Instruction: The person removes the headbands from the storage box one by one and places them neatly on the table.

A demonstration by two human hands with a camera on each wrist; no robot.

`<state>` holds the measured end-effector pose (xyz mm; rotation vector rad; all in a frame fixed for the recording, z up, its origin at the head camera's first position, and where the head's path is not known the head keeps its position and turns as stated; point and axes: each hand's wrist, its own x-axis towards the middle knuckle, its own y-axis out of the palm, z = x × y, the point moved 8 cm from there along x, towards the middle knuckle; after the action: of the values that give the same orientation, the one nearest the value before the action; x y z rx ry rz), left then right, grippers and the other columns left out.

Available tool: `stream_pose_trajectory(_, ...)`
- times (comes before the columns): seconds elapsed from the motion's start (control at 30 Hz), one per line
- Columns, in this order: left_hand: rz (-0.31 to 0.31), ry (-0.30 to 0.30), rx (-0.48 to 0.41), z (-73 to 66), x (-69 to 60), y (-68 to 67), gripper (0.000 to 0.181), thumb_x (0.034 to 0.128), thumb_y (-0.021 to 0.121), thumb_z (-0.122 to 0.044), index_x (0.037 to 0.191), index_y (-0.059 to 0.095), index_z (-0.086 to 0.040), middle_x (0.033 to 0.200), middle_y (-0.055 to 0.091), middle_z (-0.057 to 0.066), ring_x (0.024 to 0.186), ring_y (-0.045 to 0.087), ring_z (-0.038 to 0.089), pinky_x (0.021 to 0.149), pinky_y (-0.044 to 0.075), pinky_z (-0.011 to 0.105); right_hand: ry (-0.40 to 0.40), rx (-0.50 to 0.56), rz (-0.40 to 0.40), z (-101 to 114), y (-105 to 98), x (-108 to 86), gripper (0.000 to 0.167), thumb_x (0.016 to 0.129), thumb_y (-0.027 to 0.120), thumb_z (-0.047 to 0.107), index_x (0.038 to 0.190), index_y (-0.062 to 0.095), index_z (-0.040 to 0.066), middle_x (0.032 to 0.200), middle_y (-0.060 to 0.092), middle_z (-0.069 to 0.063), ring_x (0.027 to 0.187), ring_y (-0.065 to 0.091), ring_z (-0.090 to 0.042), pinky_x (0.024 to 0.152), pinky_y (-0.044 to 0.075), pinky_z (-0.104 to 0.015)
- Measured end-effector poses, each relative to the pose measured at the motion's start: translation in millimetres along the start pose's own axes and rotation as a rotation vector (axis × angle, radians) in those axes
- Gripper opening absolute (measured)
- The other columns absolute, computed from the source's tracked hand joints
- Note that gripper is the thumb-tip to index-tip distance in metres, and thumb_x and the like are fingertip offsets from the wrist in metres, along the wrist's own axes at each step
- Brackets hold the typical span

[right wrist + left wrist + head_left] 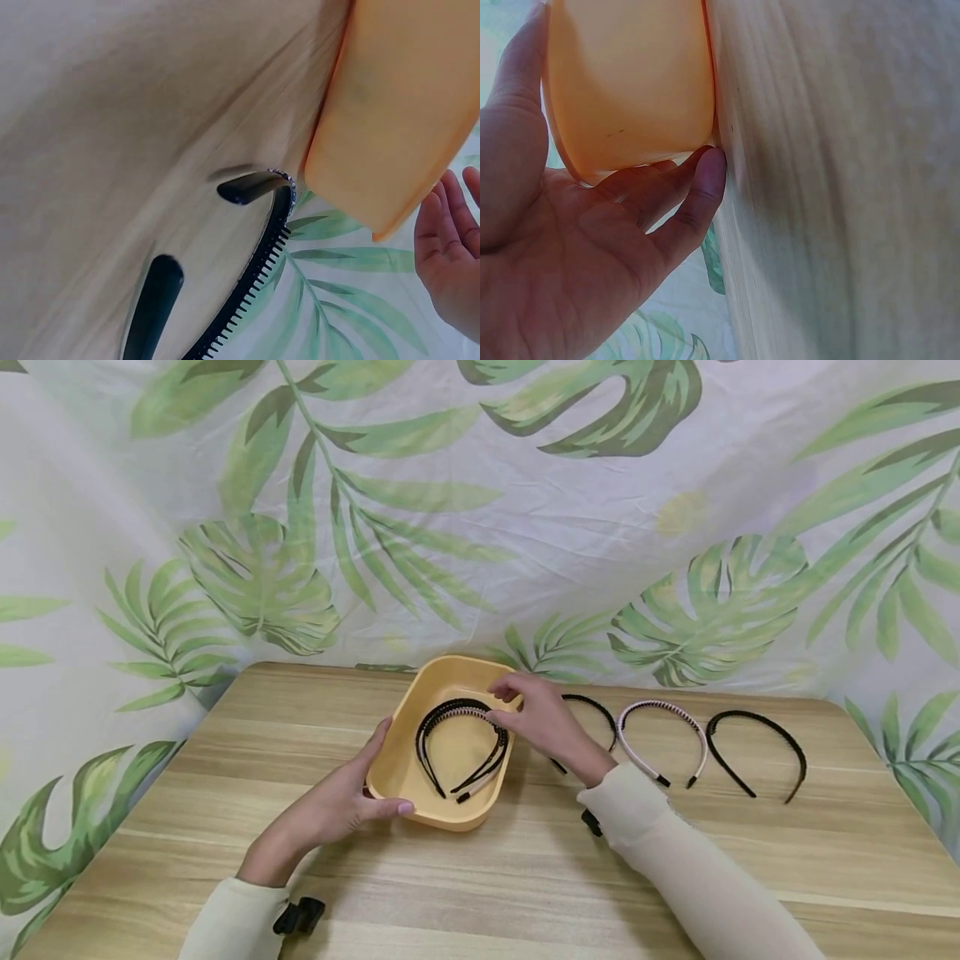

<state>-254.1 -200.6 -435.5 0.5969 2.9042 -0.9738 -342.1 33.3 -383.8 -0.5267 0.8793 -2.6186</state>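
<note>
My left hand [348,793] grips the near left side of a yellow plastic basin [386,756], thumb over the rim; in the left wrist view its fingers curve along the outer wall. Black headbands [425,752] and a pale pink headband [459,714] lie bunched inside. My right hand [543,718] is over the basin's right rim, close to the bunch. Thumb and forefinger are apart, with nothing visible between them; whether the thumb touches a headband cannot be told. In the right wrist view its fingers [450,225] show beside the basin's wall.
Right of the basin, a black toothed headband [596,703], a pale pink and black headband [630,743] and another black headband [798,747] lie in a row on the wooden table [480,893]. A leaf-patterned cloth [555,543] hangs behind.
</note>
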Motion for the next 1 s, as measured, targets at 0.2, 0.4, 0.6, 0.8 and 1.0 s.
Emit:
stream_pose_trajectory(0.2, 0.006, 0.002, -0.006, 0.7, 0.0, -0.2, 0.127, 0.089, 0.085, -0.035, 0.168, -0.014, -0.016, 0.169, 0.023, 0.033, 0.126, 0.063, 0.031, 0.111, 0.044, 0.052, -0.025, -0.004, 0.022, -0.2, 6.9, 9.1, 0.031, 0.093, 0.079, 0.012, 0.121, 0.072, 0.0, 0.118, 0.071, -0.021, 0.111, 0.064, -0.032, 0.097, 0.054, -0.051)
stream_pose_trajectory(0.4, 0.013, -0.005, -0.024, 1.7, 0.5, 0.4, 0.128, 0.0886, 0.085, -0.035, 0.168, -0.014, -0.016, 0.169, 0.023, 0.032, 0.126, 0.063, 0.029, 0.109, 0.045, 0.049, -0.018, -0.047, 0.064, -3.8, 15.6, 17.7, 0.034, 0.093, 0.079, 0.012, 0.124, 0.071, 0.001, 0.121, 0.071, -0.019, 0.112, 0.065, -0.031, 0.099, 0.054, -0.046)
stream_pose_trajectory(0.6, 0.017, -0.006, -0.028, 1.4, 0.7, 0.7, 0.127, 0.0892, 0.085, -0.035, 0.168, -0.014, -0.016, 0.17, 0.02, 0.031, 0.129, 0.061, 0.031, 0.11, 0.044, 0.05, -0.016, -0.084, 0.085, -7.1, 20.9, 25.5, 0.036, 0.093, 0.081, 0.012, 0.125, 0.071, 0.0, 0.121, 0.072, -0.018, 0.111, 0.067, -0.031, 0.098, 0.055, -0.044)
stream_pose_trajectory(0.8, 0.011, 0.005, -0.02, 1.4, 0.9, 0.4, 0.127, 0.0895, 0.084, -0.034, 0.168, -0.013, -0.014, 0.17, 0.019, 0.031, 0.13, 0.061, 0.032, 0.112, 0.043, 0.051, -0.014, -0.099, 0.111, -11.1, 25.8, 30.3, 0.037, 0.094, 0.079, 0.012, 0.127, 0.07, -0.001, 0.123, 0.073, -0.019, 0.112, 0.068, -0.031, 0.099, 0.054, -0.044)
stream_pose_trajectory(1.0, 0.006, 0.012, -0.012, 1.3, 0.5, 0.0, 0.127, 0.089, 0.085, -0.036, 0.168, -0.012, -0.014, 0.17, 0.021, 0.032, 0.129, 0.061, 0.032, 0.113, 0.041, 0.054, -0.009, -0.104, 0.142, -13.9, 29.9, 34.7, 0.038, 0.095, 0.077, 0.01, 0.13, 0.068, -0.001, 0.125, 0.072, -0.018, 0.115, 0.066, -0.032, 0.101, 0.053, -0.045)
